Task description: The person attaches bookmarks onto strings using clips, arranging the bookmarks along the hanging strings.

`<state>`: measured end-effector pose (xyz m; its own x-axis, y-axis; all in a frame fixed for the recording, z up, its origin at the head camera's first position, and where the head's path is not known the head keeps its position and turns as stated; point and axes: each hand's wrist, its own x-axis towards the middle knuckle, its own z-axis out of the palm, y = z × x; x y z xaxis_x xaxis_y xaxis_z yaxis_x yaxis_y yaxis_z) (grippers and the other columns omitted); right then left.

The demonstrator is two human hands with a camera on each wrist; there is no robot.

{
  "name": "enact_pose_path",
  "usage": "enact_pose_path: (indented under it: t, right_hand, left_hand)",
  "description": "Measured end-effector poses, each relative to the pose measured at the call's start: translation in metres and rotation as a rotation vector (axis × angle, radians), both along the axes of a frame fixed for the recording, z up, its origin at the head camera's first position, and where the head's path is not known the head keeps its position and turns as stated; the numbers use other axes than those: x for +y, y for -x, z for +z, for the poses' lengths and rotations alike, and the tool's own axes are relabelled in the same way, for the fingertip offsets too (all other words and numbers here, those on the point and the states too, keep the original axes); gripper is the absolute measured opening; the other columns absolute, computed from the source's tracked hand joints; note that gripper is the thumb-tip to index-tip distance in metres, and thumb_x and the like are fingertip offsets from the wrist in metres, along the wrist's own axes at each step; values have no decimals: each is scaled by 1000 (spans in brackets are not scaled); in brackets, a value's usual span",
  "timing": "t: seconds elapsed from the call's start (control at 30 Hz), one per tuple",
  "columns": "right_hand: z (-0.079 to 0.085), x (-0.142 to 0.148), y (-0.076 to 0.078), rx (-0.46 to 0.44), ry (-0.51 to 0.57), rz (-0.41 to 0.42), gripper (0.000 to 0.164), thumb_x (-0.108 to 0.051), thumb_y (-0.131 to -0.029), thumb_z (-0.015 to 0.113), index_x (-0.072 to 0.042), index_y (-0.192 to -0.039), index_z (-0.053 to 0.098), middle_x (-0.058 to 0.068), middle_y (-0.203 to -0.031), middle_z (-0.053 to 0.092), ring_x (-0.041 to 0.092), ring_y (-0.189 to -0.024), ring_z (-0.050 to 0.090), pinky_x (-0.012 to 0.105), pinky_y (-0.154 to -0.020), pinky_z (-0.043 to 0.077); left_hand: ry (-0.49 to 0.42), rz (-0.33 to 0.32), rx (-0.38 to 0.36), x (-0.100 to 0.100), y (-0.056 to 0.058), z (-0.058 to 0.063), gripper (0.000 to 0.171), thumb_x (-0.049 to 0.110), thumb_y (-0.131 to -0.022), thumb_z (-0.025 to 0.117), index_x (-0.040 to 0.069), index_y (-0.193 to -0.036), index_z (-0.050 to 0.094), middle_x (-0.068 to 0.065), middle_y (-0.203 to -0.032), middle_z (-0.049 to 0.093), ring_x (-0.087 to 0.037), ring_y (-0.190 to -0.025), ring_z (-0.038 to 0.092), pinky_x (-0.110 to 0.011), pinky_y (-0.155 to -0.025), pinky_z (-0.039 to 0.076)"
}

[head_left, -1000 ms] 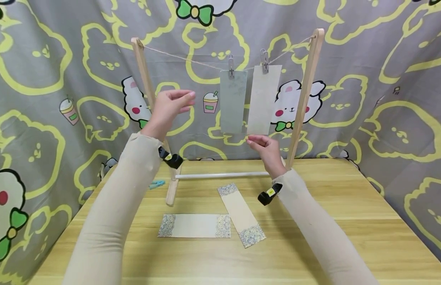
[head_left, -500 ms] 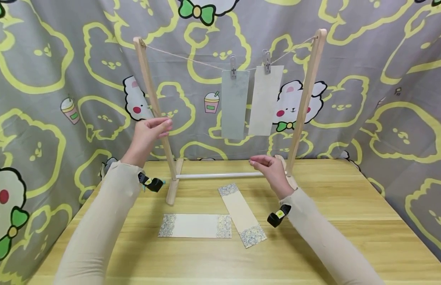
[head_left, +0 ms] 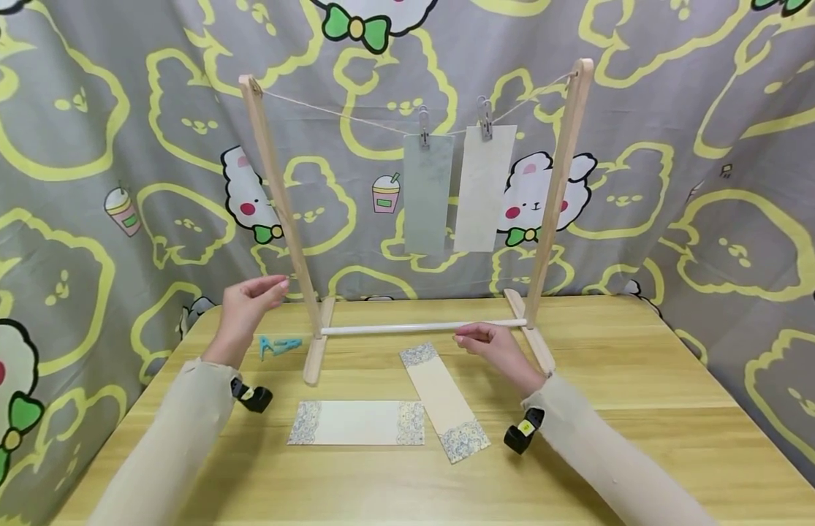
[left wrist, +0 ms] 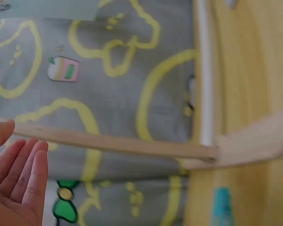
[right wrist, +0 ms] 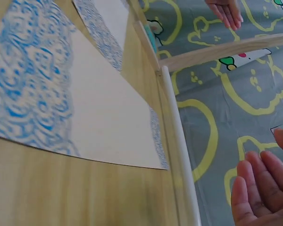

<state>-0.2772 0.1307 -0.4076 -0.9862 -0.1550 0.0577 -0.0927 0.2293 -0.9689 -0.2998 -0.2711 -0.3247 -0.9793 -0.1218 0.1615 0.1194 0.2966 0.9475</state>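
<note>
My left hand (head_left: pixel 245 310) is in the air beside the left post of a wooden stand, fingers relaxed and holding nothing. Below it on the table are blue clothespins (head_left: pixel 280 345). My right hand (head_left: pixel 495 349) hovers before the stand's white crossbar (head_left: pixel 394 328), above and right of a cream card (head_left: pixel 444 398) with patterned ends; its palm shows bare in the right wrist view. A white card (head_left: pixel 359 422) with similar ends lies to the left. From the stand's string (head_left: pixel 335 113), a grey-green card (head_left: pixel 428 193) and an off-white card (head_left: pixel 486 190) hang by clear clips (head_left: pixel 486 120).
The stand has a left post (head_left: pixel 278 197) and a right post (head_left: pixel 560 190), each on a wooden foot. A grey curtain (head_left: pixel 644 241) with yellow cartoon outlines hangs behind the wooden table (head_left: pixel 618 409).
Both hands have come down from the hanging cards, the left one also moving left. The blue clothespins, partly covered by the left arm before, now show fully. Both cards still hang.
</note>
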Motion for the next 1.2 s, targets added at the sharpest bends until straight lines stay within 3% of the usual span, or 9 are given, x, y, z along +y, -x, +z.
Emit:
enact_pose_path:
  t: [0.27, 0.53, 0.83, 1.07, 1.2]
  right_hand:
    - [-14, -3, -14, -54, -33, 52, 36, -15, -89, 65, 8, -116, 60, 17, -112, 66, 18, -98, 64, 29, -86, 51]
    - [-26, -15, -27, -102, -47, 55, 36, -14, -87, 68, 6, -116, 60, 15, -110, 66, 19, -96, 61, 33, -85, 51]
    - [-35, -20, -41, -104, -77, 25, 43, -12, -82, 73, 5, -119, 57, 16, -113, 62, 27, -103, 57, 38, -89, 49]
    - [-39, -25, -46, -78, -93, 53, 48, -12, -81, 75, 5, -121, 55, 17, -117, 59, 30, -109, 53, 42, -95, 44]
    - [-42, -28, -48, -77, -61, 27, 50, -8, -79, 76, 6, -121, 55, 18, -119, 58, 30, -108, 53, 45, -96, 43]
  left_hand:
    - [23, 27, -9, -23, -13, -37, 55, 35, -88, 67, -4, -126, 56, 21, -93, 64, 1, -90, 62, -13, -76, 50]
    - [-40, 75, -80, -49, -24, -64, 57, 31, -88, 67, -5, -129, 52, 24, -91, 63, 7, -87, 60, -13, -78, 50]
    - [-113, 124, -78, -68, -14, -81, 45, 25, -86, 70, 2, -123, 59, 24, -88, 65, 7, -84, 61, -14, -78, 50]
    - [-84, 115, -176, -76, -10, -92, 61, 25, -87, 70, -6, -134, 46, 25, -85, 63, 10, -81, 59, -14, -80, 49]
    - [-58, 136, -224, -76, -5, -100, 57, 22, -89, 67, -5, -135, 45, 21, -87, 60, 7, -82, 58, -17, -82, 50]
